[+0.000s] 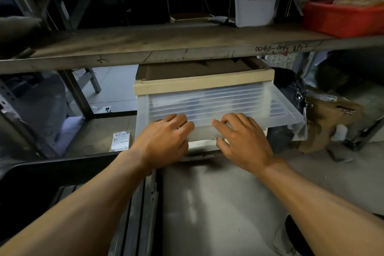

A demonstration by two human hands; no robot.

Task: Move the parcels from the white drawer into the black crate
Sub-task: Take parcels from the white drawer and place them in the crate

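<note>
The drawer (209, 100) is translucent white plastic with a ribbed floor, pulled out of its unit under a pale wooden top board (203, 85) that sits below a scuffed grey metal shelf (166, 48). No parcel shows inside it. Both bare forearms reach forward from the bottom corners. The left hand (166, 141) lies palm down on the drawer's front edge, fingers bent over the lip and gripping it. The right hand (241, 137) sits just beside it, fingers curled over the same edge, thumb underneath. A small labelled parcel (120, 141) lies flat on the dark lower shelf to the left (well apart from the hands). Up right stand a red plastic bin (342, 18) and a white printed bag (255, 2). The black crate cannot be identified with certainty.
</note>
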